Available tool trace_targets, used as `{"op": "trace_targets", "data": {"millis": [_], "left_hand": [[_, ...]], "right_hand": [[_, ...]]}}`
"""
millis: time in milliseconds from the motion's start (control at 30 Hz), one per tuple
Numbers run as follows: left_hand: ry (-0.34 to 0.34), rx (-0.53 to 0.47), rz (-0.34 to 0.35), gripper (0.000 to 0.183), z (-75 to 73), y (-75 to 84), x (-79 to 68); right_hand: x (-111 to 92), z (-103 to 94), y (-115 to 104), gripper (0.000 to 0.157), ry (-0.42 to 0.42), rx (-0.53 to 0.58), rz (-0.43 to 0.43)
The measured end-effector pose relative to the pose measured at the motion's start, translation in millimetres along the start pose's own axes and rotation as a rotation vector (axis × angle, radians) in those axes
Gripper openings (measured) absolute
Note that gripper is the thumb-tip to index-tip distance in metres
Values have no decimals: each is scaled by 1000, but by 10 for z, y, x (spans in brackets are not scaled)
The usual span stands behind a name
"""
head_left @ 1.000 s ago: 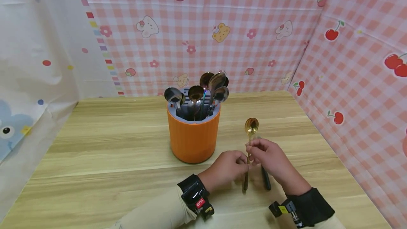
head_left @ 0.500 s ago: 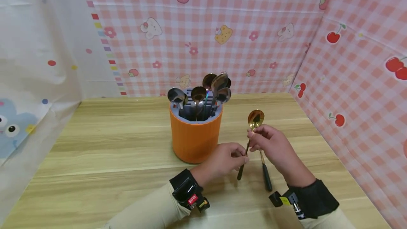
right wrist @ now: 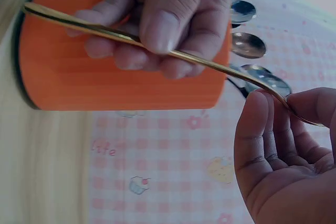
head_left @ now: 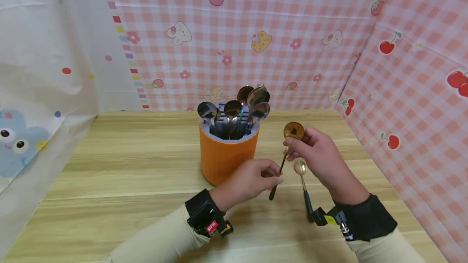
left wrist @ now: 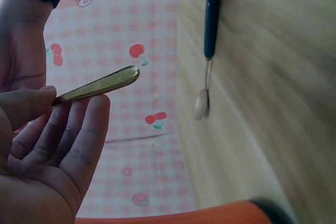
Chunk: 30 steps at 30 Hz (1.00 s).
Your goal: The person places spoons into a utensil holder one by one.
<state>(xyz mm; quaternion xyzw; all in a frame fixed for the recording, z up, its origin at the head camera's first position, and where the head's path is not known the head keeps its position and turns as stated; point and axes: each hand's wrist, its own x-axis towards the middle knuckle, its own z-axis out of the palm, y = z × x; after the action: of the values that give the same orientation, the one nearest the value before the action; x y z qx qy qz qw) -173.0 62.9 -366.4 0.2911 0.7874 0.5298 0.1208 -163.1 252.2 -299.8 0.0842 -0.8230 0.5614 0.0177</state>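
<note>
A gold spoon (head_left: 283,160) is held slanted above the table by both hands. My right hand (head_left: 317,154) pinches it near the bowl, while my left hand (head_left: 252,180) pinches the handle between thumb and fingers. The handle's end pokes out past the left fingers in the left wrist view. On the table below lies a second spoon with a dark green handle (head_left: 307,202) and a gold bowl. To the left stands an orange cutlery holder (head_left: 226,157) with a grey slotted top, several spoons (head_left: 232,109) upright in it, bowls up.
A pink checked cloth (head_left: 234,31) covers the back and right walls. White patterned cloth (head_left: 55,31) hangs at the left. The wood-grain table (head_left: 128,165) spreads out around the holder. Each wrist wears a black strap with a camera (head_left: 210,218).
Both hands have lifted the gold spoon up off the table, tilting it, and the right hand has slid closer to its bowl. The green-handled spoon has come into fuller view beneath.
</note>
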Motion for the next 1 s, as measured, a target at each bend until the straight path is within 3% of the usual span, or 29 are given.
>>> {"op": "trace_targets", "data": {"millis": [133, 467, 800, 1000], "left_hand": [[25, 43, 45, 8, -118, 64, -38], [86, 20, 106, 12, -479, 377, -119], [248, -11, 184, 13, -874, 579, -211], [332, 17, 195, 15, -1045, 590, -238]], "right_hand": [[47, -6, -159, 31, -5, -5, -56], [176, 42, -677, 31, -21, 2, -172], [353, 206, -1148, 31, -25, -12, -307], [426, 312, -1327, 31, -35, -47, -366]]}}
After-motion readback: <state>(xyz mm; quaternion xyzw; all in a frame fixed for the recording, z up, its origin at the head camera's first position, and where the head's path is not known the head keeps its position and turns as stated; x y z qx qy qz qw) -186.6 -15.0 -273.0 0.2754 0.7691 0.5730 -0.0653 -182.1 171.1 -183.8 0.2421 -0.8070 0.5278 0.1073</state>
